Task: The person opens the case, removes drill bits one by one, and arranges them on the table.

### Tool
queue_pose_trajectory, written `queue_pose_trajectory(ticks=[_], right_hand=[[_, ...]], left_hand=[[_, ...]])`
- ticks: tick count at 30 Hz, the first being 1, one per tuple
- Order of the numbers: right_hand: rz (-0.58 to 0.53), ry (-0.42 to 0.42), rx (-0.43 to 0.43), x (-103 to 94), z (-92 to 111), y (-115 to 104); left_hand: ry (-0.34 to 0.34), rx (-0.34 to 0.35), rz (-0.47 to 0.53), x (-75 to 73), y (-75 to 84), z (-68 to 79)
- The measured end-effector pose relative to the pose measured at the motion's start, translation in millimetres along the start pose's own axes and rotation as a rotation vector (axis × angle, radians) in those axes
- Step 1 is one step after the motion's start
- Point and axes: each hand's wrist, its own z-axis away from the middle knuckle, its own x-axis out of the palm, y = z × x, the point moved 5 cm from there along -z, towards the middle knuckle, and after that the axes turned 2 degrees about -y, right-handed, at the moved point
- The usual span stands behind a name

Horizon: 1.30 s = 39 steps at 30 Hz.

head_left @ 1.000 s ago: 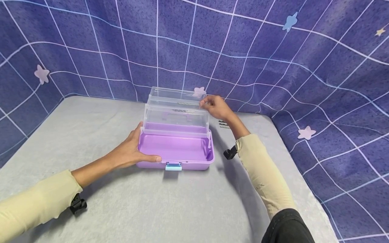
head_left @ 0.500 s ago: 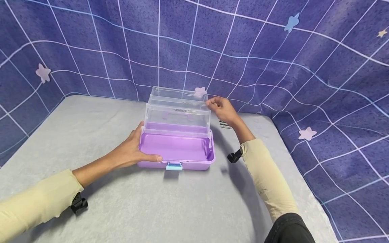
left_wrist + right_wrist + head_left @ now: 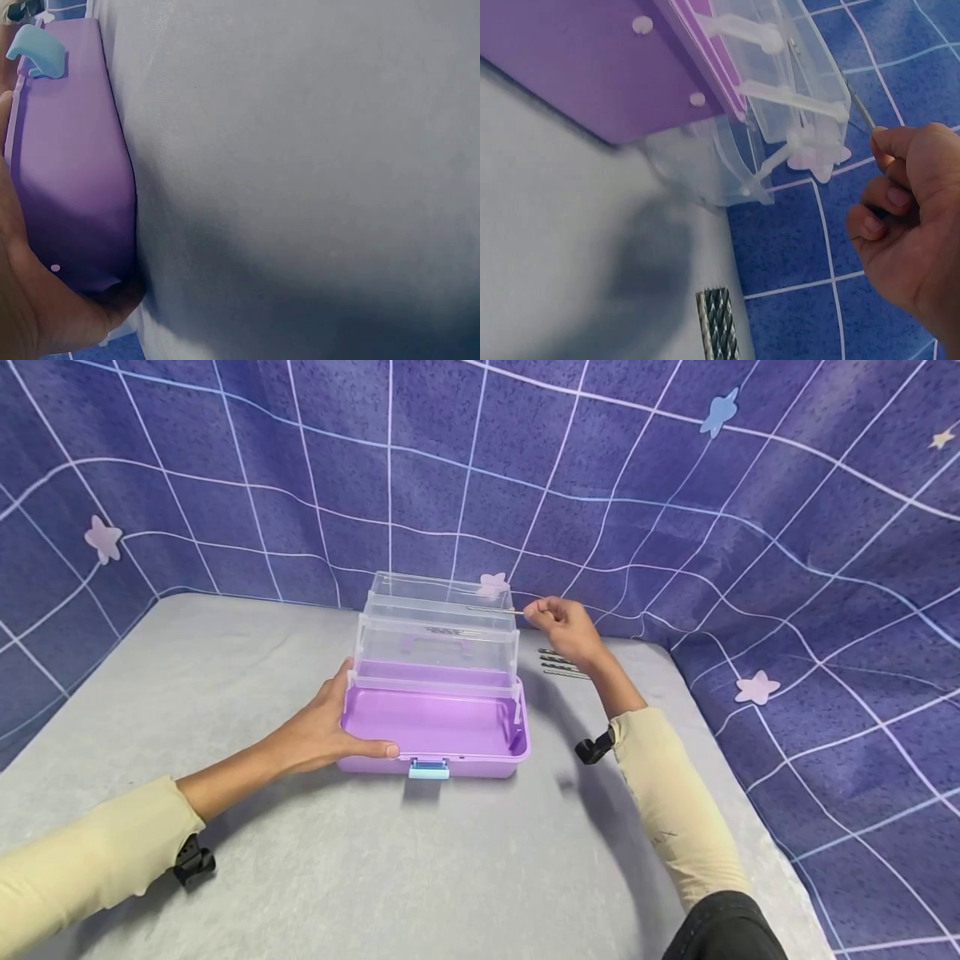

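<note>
A purple toolbox (image 3: 487, 768) with a pale blue latch (image 3: 429, 769) stands with its clear stepped trays (image 3: 438, 656) raised above a bare base. My left hand (image 3: 318, 731) holds its left end, the thumb lying on the front rim; the left wrist view shows the hand wrapped about the box's corner (image 3: 79, 142). Between thumb and forefinger, my right hand (image 3: 566, 631) pinches the end of a thin drill bit (image 3: 495, 609). In the right wrist view that bit (image 3: 862, 109) points toward the clear upper tray's end. Several drill bits (image 3: 453, 632) lie in the trays.
More drill bits (image 3: 557, 663) lie side by side on the grey tabletop (image 3: 420, 877), right of the toolbox and below my right hand. A blue gridded curtain (image 3: 300, 485) with stars hangs along the back and sides.
My right hand has moved to the right, drawing the pinched drill bit along toward the upper tray's right end. The left hand and toolbox stay in place.
</note>
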Motion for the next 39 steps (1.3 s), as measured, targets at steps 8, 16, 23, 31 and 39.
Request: queue_pose_trajectory(ticks=[8,16,23,31,39], right_hand=[[-0.059,0.035,0.008,-17.1,6.5,8.9],[-0.116,0.044,0.022,-30.6,15.1,16.8],[-0.157,0.069,0.034,-42.6,24.2,26.5],[-0.149,0.093,0.059,-56.8,34.3,39.3],[-0.133,0.092,0.104,-66.0,47.3,61.5]], left_hand=[[0.011,0.028,-0.005,-1.2,0.5,-1.0],[0.001,0.001,-0.024,-0.3,-0.6,0.0],[0.003,0.002,-0.027,-0.2,-0.8,0.4],[0.002,-0.004,-0.031,-0.8,-0.9,0.8],[0.001,-0.012,-0.04,-0.1,-1.2,1.0]])
